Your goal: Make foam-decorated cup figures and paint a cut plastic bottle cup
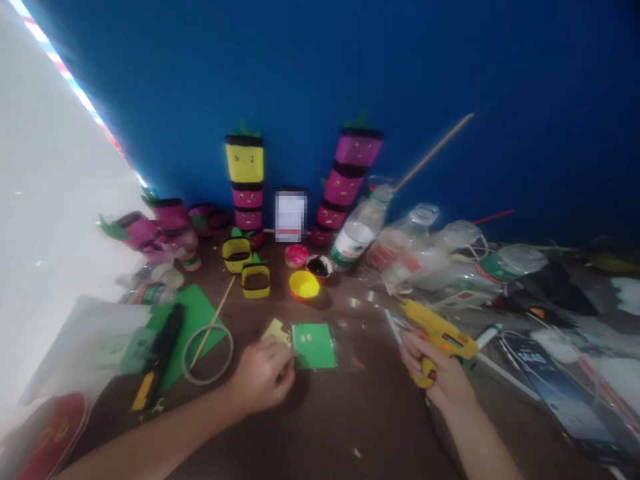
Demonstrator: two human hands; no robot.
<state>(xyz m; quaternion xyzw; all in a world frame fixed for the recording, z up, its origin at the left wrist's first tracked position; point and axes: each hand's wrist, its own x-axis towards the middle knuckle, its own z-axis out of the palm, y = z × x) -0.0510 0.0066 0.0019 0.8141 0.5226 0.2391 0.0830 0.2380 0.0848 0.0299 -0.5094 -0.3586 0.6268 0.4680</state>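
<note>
Between green square (315, 347) and right hand (436, 368), open tabletop (373, 400)

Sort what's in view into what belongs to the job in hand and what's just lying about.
Likely in the job: yellow glue gun, in the right hand; cream piece, at the left hand; green square with pale shapes, beside it.

Apparently just lying about: smartphone at far right; white-and-green-labelled bottle.

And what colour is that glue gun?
Mostly yellow; the glue gun shows best in the head view.
</note>
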